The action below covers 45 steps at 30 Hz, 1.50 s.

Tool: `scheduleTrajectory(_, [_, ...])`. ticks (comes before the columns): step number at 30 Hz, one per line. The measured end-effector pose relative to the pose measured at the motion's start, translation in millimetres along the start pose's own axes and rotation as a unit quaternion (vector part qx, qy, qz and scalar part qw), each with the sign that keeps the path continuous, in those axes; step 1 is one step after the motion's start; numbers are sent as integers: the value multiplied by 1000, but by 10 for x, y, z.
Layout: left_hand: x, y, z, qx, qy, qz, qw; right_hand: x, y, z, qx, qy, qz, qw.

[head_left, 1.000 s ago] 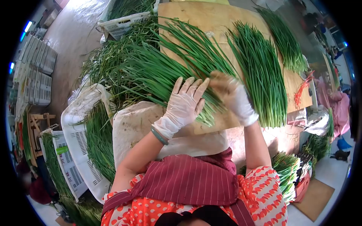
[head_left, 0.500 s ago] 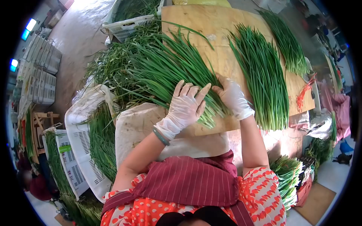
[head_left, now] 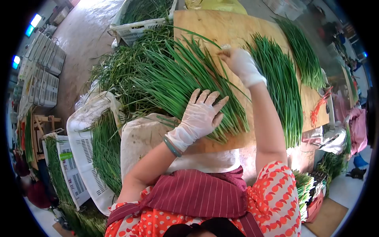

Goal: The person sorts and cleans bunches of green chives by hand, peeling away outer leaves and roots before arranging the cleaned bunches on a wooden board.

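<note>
A loose bunch of garlic chives (head_left: pixel 173 81) lies fanned out on the wooden board (head_left: pixel 197 21), its pale stem ends toward me. My left hand (head_left: pixel 200 114), in a thin whitish glove, rests flat on the stems with its fingers spread. Above the bunch's right side is my right hand (head_left: pixel 242 65), gloved too, its fingers pinched together. A thin chive leaf (head_left: pixel 233 83) runs from those fingertips down toward the right; the exact grip is small in view. Just right of this hand lies a neat chive bundle (head_left: pixel 278 91), with another bundle (head_left: pixel 303 55) beyond it.
Tangled greens (head_left: pixel 118 75) heap up left of the board. White plastic crates hold more greens, one crate (head_left: pixel 138 29) at the back and another (head_left: pixel 85 138) at left. Red ties (head_left: pixel 319 108) hang at the board's right edge. A yellow sack (head_left: pixel 217 5) sits behind.
My right hand has moved up and away from the stem ends toward the middle of the board, fingers now pinched. My left hand stays on the bunch. The view has shifted slightly.
</note>
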<state>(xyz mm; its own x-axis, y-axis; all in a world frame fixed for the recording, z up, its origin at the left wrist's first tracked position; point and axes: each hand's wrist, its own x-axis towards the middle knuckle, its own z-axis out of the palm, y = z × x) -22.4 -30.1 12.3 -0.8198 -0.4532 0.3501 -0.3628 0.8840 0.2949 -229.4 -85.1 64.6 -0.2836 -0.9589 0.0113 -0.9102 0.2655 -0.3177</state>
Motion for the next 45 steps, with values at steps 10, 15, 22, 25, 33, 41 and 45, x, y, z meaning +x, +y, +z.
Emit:
scheduleTrajectory(10, [-3, -26, 37, -12, -4, -15, 1000, 1134, -397, 387, -128, 9, -35, 991])
scheduleTrajectory(15, [-8, -29, 35, -24, -17, -23, 999, 1682, -499, -118, -4, 108, -27, 994])
scheduleTrajectory(22, [26, -43, 17, -14, 12, 23, 1000, 1364, -455, 310, -237, -167, -122, 949])
scheduleTrajectory(25, [16, -90, 70, -41, -41, 36, 998, 1399, -385, 349, -135, -180, -86, 971])
scheduleTrajectory(33, [44, -62, 1, -18, -108, 3, 994, 2123, -710, -324, 234, 25, -239, 942])
scheduleTrajectory(41, [34, -67, 29, -30, -51, 20, 998, 1374, -715, -754, 183, -46, -122, 974])
scheduleTrajectory(45, [56, -60, 8, -30, -10, 32, 999, 343, 40, -463, -55, 9, -132, 990])
